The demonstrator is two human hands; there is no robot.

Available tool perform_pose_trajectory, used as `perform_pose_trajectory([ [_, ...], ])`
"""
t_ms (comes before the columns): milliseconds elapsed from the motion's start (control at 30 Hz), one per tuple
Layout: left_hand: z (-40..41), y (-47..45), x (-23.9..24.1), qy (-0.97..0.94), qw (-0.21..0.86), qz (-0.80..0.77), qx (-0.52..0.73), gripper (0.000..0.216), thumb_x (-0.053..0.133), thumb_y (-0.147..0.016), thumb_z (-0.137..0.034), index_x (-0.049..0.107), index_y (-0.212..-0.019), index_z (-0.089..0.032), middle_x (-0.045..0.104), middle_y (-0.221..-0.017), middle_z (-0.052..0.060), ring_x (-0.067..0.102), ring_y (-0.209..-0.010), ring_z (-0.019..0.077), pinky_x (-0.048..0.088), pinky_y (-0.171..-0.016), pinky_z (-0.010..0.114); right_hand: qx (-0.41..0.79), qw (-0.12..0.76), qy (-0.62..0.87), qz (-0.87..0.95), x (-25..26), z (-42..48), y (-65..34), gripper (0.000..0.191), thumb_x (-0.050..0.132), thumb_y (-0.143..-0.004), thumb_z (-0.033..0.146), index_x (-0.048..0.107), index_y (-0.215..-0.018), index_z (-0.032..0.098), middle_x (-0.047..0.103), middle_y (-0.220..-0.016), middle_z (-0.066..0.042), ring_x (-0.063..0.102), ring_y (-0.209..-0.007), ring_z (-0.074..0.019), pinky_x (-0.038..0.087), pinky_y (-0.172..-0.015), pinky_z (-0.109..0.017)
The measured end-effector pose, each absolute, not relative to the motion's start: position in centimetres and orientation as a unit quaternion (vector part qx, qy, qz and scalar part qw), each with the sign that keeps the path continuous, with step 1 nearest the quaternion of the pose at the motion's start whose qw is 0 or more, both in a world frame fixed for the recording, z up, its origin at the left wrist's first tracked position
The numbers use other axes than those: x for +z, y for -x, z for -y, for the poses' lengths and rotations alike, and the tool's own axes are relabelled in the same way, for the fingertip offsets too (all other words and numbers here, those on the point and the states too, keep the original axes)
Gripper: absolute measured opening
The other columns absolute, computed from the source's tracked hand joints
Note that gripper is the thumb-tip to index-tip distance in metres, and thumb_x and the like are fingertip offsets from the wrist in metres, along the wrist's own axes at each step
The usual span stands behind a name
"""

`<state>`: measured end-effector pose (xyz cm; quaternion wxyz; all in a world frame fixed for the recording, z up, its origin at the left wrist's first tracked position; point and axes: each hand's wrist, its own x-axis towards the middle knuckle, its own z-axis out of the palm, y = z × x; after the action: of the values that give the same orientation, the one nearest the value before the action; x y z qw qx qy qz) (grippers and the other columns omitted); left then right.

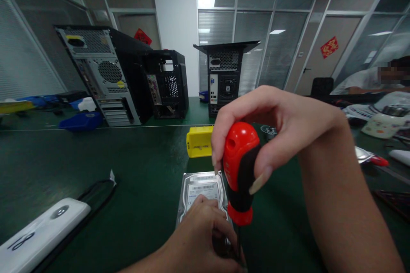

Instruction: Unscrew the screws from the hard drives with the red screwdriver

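Note:
A silver hard drive (201, 183) with a white label lies on the green table in front of me. My left hand (205, 230) lies over its near part, fingers curled and gripping it, and hides much of it. The thumb and a fingertip of that hand are close to the screwdriver's shaft. My right hand (272, 123) is closed round the red and black handle of a screwdriver (241, 170), held upright with the shaft pointing down. Its tip is at the drive's near right corner, where I cannot make out a screw.
Behind the drive is a yellow tray (200, 141). Computer cases (128, 72) stand at the back, near a blue tray (81, 121). A white box marked 18 (48, 232) with a black cable lies at left. A person (368, 77) sits at far right behind a white pot (382, 123).

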<state>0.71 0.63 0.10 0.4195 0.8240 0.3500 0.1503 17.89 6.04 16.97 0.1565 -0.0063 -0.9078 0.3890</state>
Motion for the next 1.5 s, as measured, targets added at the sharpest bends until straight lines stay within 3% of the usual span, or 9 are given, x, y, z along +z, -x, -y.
perform_pose_trajectory([
  [267, -0.4, -0.8, 0.6, -0.818, 0.420, -0.366, 0.143, 0.016, 0.081, -0.063, -0.028, 0.073, -0.074, -0.021, 0.066, -0.073, -0.002, 0.057, -0.088, 0.0187, 0.041, -0.090, 0.035, 0.426, 0.144, 0.025, 0.893, 17.0, -6.0, -17.8, 0.022, 0.070, -0.076, 0.013, 0.062, -0.095, 0.006, 0.064, -0.093, -0.005, 0.065, -0.083, -0.0114, 0.054, -0.075, -0.017],
  [567, -0.4, -1.0, 0.3, -0.825, 0.402, -0.364, 0.159, 0.016, 0.083, -0.061, -0.026, 0.071, -0.069, -0.020, 0.063, -0.068, -0.003, 0.056, -0.081, 0.0168, 0.043, -0.081, 0.030, 0.404, 0.161, 0.032, 0.900, 16.8, -5.7, -17.5, 0.018, 0.073, -0.072, 0.013, 0.059, -0.080, 0.007, 0.057, -0.076, 0.002, 0.055, -0.067, -0.0043, 0.047, -0.059, -0.009],
  [967, 0.0, -1.0, 0.8, -0.814, 0.409, -0.380, 0.160, 0.018, 0.085, -0.060, -0.025, 0.072, -0.070, -0.018, 0.063, -0.064, -0.003, 0.055, -0.081, 0.0169, 0.042, -0.079, 0.028, 0.354, 0.169, 0.053, 0.918, 17.2, -4.8, -17.3, 0.015, 0.072, -0.074, 0.017, 0.058, -0.076, 0.011, 0.056, -0.071, 0.005, 0.055, -0.064, -0.0034, 0.045, -0.055, -0.008],
  [1500, -0.4, -0.7, -0.3, -0.823, 0.411, -0.348, 0.181, 0.030, 0.082, -0.063, -0.046, 0.074, -0.069, -0.018, 0.066, -0.067, 0.001, 0.057, -0.077, 0.0169, 0.043, -0.069, 0.025, 0.381, 0.166, 0.049, 0.908, 17.3, -5.1, -17.6, 0.018, 0.075, -0.073, 0.017, 0.064, -0.086, 0.011, 0.065, -0.084, 0.002, 0.063, -0.076, -0.0065, 0.050, -0.069, -0.010],
])
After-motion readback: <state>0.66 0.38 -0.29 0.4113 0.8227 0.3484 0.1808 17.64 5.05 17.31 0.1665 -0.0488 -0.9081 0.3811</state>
